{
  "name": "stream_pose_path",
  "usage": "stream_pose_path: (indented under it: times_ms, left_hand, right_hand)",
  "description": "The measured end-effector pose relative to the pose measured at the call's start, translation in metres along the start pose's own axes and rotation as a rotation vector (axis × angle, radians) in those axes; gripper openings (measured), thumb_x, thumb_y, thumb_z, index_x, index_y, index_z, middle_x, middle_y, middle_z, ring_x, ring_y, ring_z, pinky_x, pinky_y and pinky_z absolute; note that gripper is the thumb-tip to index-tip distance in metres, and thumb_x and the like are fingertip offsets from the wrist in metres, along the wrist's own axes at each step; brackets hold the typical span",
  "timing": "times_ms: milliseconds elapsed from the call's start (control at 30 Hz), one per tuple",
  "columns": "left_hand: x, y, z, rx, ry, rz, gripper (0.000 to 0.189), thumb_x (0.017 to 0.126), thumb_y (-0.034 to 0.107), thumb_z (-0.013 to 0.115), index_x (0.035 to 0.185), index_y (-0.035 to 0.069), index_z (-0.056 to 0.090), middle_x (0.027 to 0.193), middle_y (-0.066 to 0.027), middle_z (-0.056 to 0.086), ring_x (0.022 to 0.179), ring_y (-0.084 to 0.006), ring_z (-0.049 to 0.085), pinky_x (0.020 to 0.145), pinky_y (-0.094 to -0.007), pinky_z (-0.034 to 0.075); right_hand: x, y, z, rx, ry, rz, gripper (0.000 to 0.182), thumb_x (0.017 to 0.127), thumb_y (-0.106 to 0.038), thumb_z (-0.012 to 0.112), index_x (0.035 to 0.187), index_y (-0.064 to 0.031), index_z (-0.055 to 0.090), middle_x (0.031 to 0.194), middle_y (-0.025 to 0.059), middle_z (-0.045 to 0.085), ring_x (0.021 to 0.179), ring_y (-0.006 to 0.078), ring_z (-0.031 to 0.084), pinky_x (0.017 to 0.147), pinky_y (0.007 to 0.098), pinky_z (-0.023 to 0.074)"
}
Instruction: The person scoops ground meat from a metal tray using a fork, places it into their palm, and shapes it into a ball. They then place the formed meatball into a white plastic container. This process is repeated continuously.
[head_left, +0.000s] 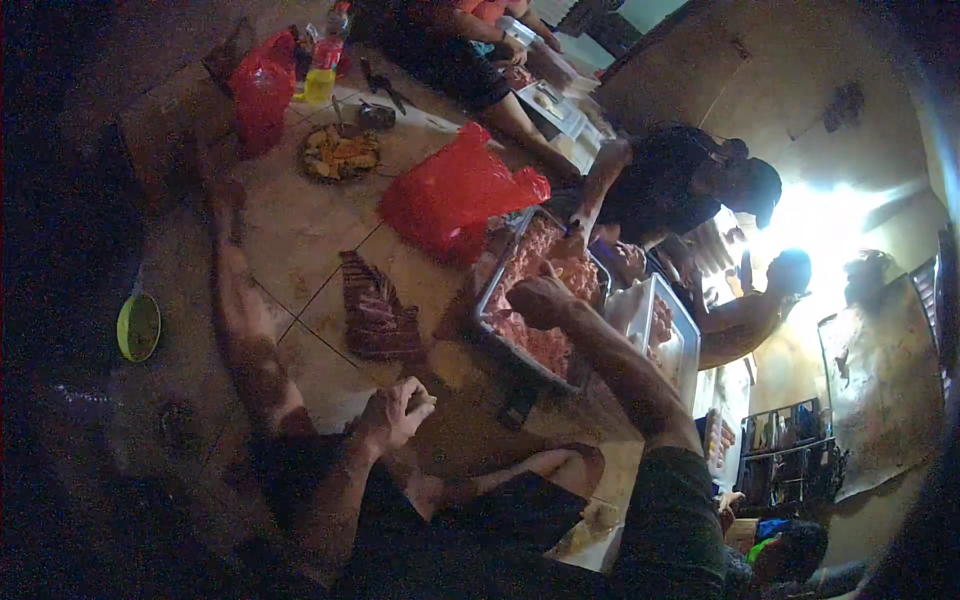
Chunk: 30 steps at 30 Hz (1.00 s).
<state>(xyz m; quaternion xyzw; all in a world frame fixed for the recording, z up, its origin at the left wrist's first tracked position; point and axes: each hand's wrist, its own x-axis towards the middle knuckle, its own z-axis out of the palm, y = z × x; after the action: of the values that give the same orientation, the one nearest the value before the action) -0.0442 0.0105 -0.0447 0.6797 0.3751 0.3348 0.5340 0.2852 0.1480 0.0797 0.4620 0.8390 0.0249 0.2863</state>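
Observation:
My right hand reaches over a clear plastic tub of pink, minced-looking mass. Its fingertips point into the mass, and what they may hold is hidden. Above my lap, my left hand has curled fingers; a small pale bit shows near the thumb, too unclear to name. Another person's hand reaches into the far end of the same tub. Beside it stands a second plastic tub with similar pink mass. A dark, creased sheet, cloth or plastic, lies on the tiles nearby.
A red plastic bag sits beyond the tub. Farther off are a plate of fried-looking food, a bottle of yellow liquid and another red bag. My outstretched leg borders the tiled floor. Several people work nearby; strong light glares at right.

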Motion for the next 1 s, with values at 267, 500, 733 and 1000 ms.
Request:
stream_pose_path:
  times_ms: [267, 500, 733, 1000]
  left_hand:
    - [-0.003, 0.018, -0.007, 0.014, -0.083, -0.139, 0.021, 0.089, 0.018, 0.069, 0.087, 0.002, 0.055, 0.073, -0.0101, 0.063, 0.067, -0.0226, 0.064, 0.061, -0.0369, 0.048]
    - [-0.008, -0.018, 0.018, 0.038, -0.041, -0.042, 0.018, 0.09, 0.019, 0.068, 0.088, 0.003, 0.058, 0.073, -0.0061, 0.064, 0.066, -0.0163, 0.063, 0.06, -0.0336, 0.048]
    - [0.002, 0.001, -0.008, -0.198, -0.226, -0.305, 0.022, 0.09, 0.023, 0.069, 0.094, 0.003, 0.061, 0.083, -0.0039, 0.067, 0.075, -0.0129, 0.063, 0.068, -0.0305, 0.052]
    - [0.034, 0.007, 0.038, -1.009, -0.148, -0.29, 0.053, 0.095, 0.044, 0.058, 0.125, 0.001, 0.054, 0.119, -0.0122, 0.062, 0.112, -0.024, 0.058, 0.098, -0.0401, 0.047]
  right_hand:
    - [-0.011, 0.048, 0.038, 0.226, 0.122, 0.357, 0.016, 0.082, -0.022, 0.063, 0.093, -0.0118, 0.068, 0.099, 0.0077, 0.068, 0.098, 0.0297, 0.065, 0.087, 0.0629, 0.0368]
    - [0.009, -0.02, 0.043, 0.218, 0.104, 0.197, 0.016, 0.085, -0.022, 0.061, 0.092, -0.0099, 0.068, 0.102, 0.0092, 0.069, 0.099, 0.0315, 0.066, 0.092, 0.0653, 0.0341]
    - [-0.059, -0.011, 0.041, 1.197, 0.251, 0.304, 0.031, 0.094, -0.032, 0.069, 0.092, -0.0019, 0.066, 0.082, 0.0018, 0.065, 0.077, 0.0083, 0.055, 0.067, 0.0312, 0.0467]
    - [-0.139, -0.098, 0.028, 1.474, 0.981, 0.437, 0.021, 0.095, -0.014, 0.067, 0.11, -0.0015, 0.061, 0.097, 0.0044, 0.068, 0.088, 0.0098, 0.061, 0.078, 0.0273, 0.0483]
